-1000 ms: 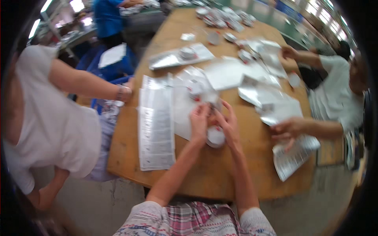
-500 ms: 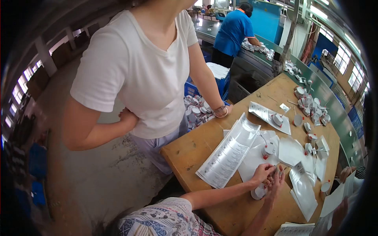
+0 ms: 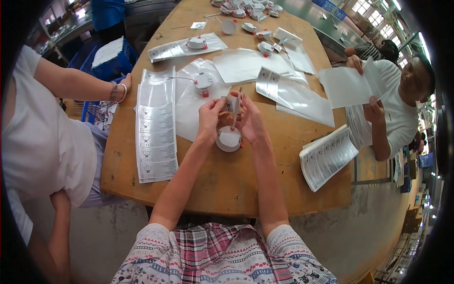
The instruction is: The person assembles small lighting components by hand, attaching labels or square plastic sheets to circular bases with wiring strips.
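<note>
My left hand (image 3: 211, 117) pinches a small silver sticker (image 3: 230, 105) between thumb and fingers. Just across from it, my right hand (image 3: 251, 120) is closed around the white cable (image 3: 235, 111) of a round white downlight (image 3: 229, 139) with red clips. That light lies on the wooden table below both hands, its cable standing up between them. Another downlight (image 3: 204, 81), also with a cable, rests just beyond on clear film. To the left of my hands lies a long silver label sheet (image 3: 156, 128).
Backing sheets (image 3: 253, 66), a partly used label sheet (image 3: 293, 97) and a stack of label sheets (image 3: 328, 156) lie on the table (image 3: 227, 189). More downlights (image 3: 246, 9) are piled at the far end. People stand left and right; the right one holds a sheet (image 3: 350, 87).
My view has swung right and down, from the person in white on the left to the table. My hands stay close together above the same downlight.
</note>
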### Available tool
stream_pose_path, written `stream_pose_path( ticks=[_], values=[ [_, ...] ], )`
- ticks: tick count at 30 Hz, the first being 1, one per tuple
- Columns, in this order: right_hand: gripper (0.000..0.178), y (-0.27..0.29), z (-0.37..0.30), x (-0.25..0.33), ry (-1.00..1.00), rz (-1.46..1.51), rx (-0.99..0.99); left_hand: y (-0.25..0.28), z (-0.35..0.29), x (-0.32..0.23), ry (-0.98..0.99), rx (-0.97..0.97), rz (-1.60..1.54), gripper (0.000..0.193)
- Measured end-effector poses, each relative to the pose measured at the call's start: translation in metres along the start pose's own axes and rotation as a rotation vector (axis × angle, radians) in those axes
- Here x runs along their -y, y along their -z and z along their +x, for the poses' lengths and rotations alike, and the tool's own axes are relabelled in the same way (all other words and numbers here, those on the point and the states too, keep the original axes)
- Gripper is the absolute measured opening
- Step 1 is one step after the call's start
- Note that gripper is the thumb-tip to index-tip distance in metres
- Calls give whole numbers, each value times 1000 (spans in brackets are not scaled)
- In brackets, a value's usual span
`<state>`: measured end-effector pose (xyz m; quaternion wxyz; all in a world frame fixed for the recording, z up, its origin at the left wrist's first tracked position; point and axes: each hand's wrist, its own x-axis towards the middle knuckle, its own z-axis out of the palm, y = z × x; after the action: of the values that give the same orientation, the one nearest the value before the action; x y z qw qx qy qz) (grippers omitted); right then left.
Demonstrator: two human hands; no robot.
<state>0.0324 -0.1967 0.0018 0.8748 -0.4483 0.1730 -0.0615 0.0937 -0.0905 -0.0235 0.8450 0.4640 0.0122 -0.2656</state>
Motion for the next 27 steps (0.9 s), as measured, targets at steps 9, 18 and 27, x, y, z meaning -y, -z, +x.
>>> stream_pose_path(
  ticks=[9, 18, 27],
  values=[
    [36, 1, -4, 1, -20, 43, 89, 9, -5, -8, -57, -37, 94, 17],
    [33, 0, -1, 1, -21, 73, 50, 11, 0, -6, -113, -50, 48, 16],
    [26, 3, -1, 0, 40, -13, 15, 8, -5, -9, -84, 31, 37, 15]
  ],
)
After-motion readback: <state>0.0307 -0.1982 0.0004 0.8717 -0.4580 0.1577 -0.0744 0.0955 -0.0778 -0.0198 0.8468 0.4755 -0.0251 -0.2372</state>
